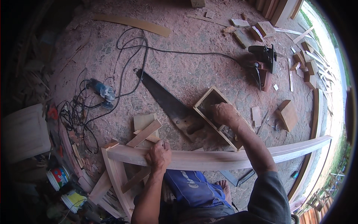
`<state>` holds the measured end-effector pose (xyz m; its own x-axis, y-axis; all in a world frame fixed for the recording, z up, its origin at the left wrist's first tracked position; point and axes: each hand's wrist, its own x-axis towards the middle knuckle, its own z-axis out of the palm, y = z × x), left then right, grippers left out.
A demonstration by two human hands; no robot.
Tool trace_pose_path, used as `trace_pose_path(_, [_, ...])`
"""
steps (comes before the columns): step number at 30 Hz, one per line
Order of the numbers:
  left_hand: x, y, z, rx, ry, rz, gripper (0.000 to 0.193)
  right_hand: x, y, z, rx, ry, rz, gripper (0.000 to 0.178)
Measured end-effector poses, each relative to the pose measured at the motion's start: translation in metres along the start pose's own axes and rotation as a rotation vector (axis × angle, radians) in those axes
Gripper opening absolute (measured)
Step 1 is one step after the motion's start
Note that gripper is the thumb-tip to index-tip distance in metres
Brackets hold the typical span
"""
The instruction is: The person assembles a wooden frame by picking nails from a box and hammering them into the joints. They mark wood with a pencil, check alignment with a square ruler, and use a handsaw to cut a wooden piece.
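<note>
Shavings of wood lie all over the floor. The left hand is curled up on top of a long, pale wooden beam. A small wooden strip lies just beside its fingers, but I can't tell if they pinch any wood. The right hand reaches down into a wooden box with an open top. Its fingers are bent and partly hidden, so I can't tell if it grips something. The box sits past the beam, tilted sideways in the view. A big handsaw lies to the left, its wooden handle near the box. Farther left is a blue angle grinder, and a red-and-black power tool is at the far right.
</note>
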<state>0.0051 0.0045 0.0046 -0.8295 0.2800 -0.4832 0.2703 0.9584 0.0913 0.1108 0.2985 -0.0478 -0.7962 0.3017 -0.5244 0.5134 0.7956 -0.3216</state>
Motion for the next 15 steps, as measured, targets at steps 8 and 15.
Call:
trace_pose_path(8, [0.0,-0.001,0.001,0.005,0.02,-0.002,0.033,0.014,0.004,0.003,0.059,0.0,0.109,0.03])
trace_pose_path(15, [0.001,-0.002,0.002,0.019,0.002,0.001,0.033,0.017,0.008,0.023,0.097,-0.036,-0.061,0.028])
